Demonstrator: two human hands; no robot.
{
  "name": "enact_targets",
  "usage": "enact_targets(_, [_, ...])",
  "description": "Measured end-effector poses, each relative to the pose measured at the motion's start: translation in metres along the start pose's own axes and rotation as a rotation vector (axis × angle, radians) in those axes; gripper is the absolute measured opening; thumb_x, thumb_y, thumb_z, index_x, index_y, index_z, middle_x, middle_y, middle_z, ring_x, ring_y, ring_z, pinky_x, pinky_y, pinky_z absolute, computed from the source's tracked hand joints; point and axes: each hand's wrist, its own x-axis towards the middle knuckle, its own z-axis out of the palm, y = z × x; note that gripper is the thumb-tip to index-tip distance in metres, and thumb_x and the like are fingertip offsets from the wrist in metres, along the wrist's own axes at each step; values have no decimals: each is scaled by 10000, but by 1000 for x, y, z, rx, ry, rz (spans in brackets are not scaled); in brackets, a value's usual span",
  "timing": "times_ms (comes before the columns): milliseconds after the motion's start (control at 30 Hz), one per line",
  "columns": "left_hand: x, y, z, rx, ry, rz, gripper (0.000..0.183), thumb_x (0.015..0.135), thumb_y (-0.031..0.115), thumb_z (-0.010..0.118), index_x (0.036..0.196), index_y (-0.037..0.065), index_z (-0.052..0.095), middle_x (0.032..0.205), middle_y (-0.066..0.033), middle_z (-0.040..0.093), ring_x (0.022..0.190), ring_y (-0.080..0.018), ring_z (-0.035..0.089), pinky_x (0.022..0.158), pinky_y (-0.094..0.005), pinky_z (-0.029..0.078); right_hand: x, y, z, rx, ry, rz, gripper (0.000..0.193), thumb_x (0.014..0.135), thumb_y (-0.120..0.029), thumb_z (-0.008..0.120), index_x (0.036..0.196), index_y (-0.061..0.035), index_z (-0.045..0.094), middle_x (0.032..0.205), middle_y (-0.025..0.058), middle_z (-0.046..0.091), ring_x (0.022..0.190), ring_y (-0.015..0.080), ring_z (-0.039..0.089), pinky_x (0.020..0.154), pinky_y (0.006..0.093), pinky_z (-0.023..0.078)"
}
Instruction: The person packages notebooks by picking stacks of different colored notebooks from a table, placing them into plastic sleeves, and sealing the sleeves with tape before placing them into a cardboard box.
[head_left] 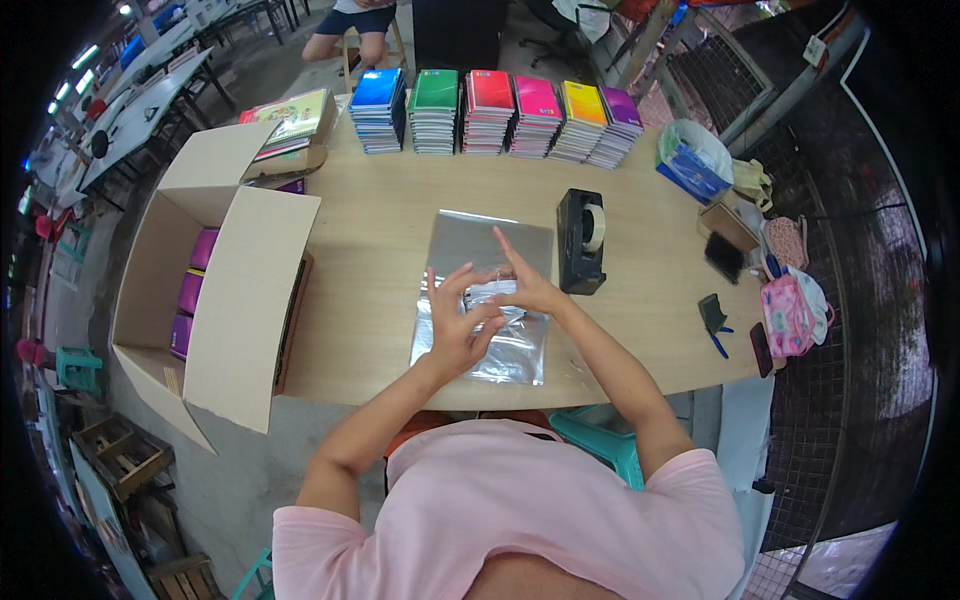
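Some clear, glossy plastic film (518, 350) lies flat on the pale wooden table (360, 250) before the person, creased and bright with reflections. The left hand (460, 325) and right hand (532, 290) are close together over its middle, hiding part of it; whether they pinch it, I cannot tell. A black tape dispenser (574, 245) stands just right, an open carton (245, 300) left, six coloured notebook stacks (488, 115) beyond.
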Motion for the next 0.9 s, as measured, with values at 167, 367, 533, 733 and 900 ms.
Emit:
enact_targets(167, [-10, 17, -18, -16, -128, -184, 416, 645, 381, 831, 992, 214, 672, 1397, -169, 360, 1296, -393, 347, 1062, -683, 129, 2, -5, 2, 25, -29, 42, 1245, 694, -194, 852, 1551, -206, -51, 962, 135, 639, 954, 202, 592, 892, 350, 443])
enact_targets(367, [-16, -2, 26, -88, 12, -355, 184, 692, 189, 806, 818, 122, 689, 1355, -185, 436, 1240, -372, 406, 1034, -523, 297, 6, 8, 2, 324, 231, 59, 1058, 708, -194, 841, 1524, -140, 170, 957, 133, 650, 976, 205, 607, 907, 346, 461])
enact_targets(533, [-21, -4, 40, -219, 42, -476, 200, 749, 211, 790, 731, 68, 651, 1310, -194, 478, 1230, -360, 419, 1012, -459, 341, -4, 0, -10, -269, 263, -134, 645, 801, -167, 751, 1371, -75, 462, 1147, 94, 603, 1037, 205, 588, 923, 376, 476])
enact_targets(733, [-18, -7, 51, -463, 211, -624, 428, 693, 65, 805, 1051, 38, 572, 1121, -181, 560, 1038, -295, 557, 902, -368, 435, -11, -49, -2, 143, 541, -92, 410, 796, -165, 757, 1171, -49, 639, 1193, 98, 617, 1152, 246, 545, 982, 351, 435])
enact_targets(900, [-1, -9, 46, -768, 126, -921, 623, 636, -13, 804, 1203, 43, 551, 979, -113, 596, 980, -216, 581, 879, -326, 447, -22, -23, 9, -152, 291, -175, 184, 719, -38, 738, 899, -80, 750, 913, 80, 687, 1060, 254, 604, 1018, 401, 398])
